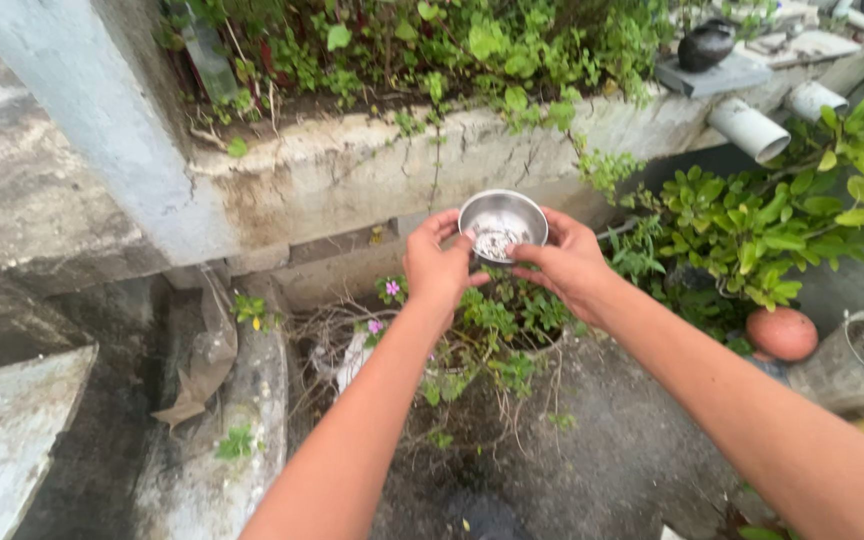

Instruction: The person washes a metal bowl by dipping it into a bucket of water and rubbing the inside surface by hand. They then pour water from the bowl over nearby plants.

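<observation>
A small round steel bowl (502, 220) with a little pale residue at its bottom is held out in front of me, tilted so its inside faces me. My left hand (438, 264) grips its left rim and my right hand (564, 262) grips its right rim. The bowl hangs above a low plant (497, 320) with small green leaves and pink flowers (390, 288), in front of a cracked concrete planter wall (372, 170).
A concrete pillar (102, 110) stands at the left. Leafy shrubs (762, 220) fill the right side, with a round terracotta pot (781, 333), a grey pot (852, 365) and two white pipe ends (752, 128). A dark pot (704, 45) sits on the ledge above.
</observation>
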